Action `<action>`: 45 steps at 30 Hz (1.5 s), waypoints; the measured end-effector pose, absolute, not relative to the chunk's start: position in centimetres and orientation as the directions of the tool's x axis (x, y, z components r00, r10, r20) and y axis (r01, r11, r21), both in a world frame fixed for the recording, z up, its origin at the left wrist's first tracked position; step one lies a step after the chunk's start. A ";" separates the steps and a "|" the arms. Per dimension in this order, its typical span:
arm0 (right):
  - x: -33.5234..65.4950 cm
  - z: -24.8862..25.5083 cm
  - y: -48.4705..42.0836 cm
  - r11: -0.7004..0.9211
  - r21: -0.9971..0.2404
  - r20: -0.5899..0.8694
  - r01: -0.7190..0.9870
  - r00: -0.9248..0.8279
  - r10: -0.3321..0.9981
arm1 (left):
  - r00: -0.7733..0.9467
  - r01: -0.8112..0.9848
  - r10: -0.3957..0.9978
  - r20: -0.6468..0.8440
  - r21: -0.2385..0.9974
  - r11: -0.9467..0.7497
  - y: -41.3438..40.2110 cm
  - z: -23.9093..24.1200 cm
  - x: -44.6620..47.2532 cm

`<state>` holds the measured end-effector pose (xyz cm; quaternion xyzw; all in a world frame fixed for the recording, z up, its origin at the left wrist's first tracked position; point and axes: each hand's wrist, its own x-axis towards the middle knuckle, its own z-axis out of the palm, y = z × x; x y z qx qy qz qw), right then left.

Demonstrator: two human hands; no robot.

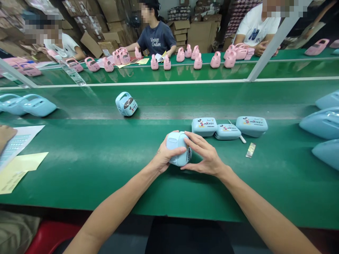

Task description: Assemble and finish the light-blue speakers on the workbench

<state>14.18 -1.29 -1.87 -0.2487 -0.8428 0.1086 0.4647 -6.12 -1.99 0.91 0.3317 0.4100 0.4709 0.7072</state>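
Between my hands is a light blue rounded plastic case (175, 141) with a printed cartoon and lettering on its right side. My left hand (164, 155) wraps round its left side, thumb across the front. On the other side my right hand (205, 154) grips it, fingers on the top right and thumb near the bottom edge. Just beyond my right hand lie a light blue Mickey-print case (203, 127), a smaller-looking one (227, 131) and a third one (252, 126). A white stick-like piece (242, 139) pokes out beside them.
A small foil-like packet (250, 150) lies at right. A blue handled unit (126, 104) sits on the green conveyor (164, 102). Blue shells (321, 123) stand at right, others (38, 105) at left. Papers (23, 165) and another person's hand (6, 135) are left. Co-workers sit opposite behind pink units (197, 61).
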 end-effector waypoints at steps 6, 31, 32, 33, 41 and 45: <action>14.4 -0.8 -1.5 0.854 -0.389 0.728 0.346 -0.452 0.515 | 0.198 -0.349 0.943 -0.268 0.880 0.323 -2.2 1.5 -6.0; 13.8 -0.7 -2.6 0.824 -0.415 0.722 0.385 -0.411 0.556 | 0.204 -0.315 0.937 -0.283 0.887 0.337 -2.2 2.2 -6.1; 13.7 -0.7 -2.7 0.817 -0.428 0.718 0.386 -0.403 0.567 | 0.200 -0.321 0.938 -0.284 0.885 0.337 -2.2 2.2 -6.0; 13.6 -0.8 -2.8 0.809 -0.443 0.712 0.386 -0.397 0.579 | 0.195 -0.326 0.938 -0.286 0.883 0.337 -2.3 2.2 -6.0; 12.7 -1.7 -2.7 0.748 -0.600 0.644 0.282 -0.384 0.661 | 0.152 -0.382 0.948 -0.281 0.867 0.319 -2.0 1.6 -5.9; 11.9 -2.1 -2.6 0.583 -0.807 0.567 0.100 -0.149 0.810 | 0.177 -0.504 0.974 -0.145 0.836 0.216 -1.5 1.8 -6.6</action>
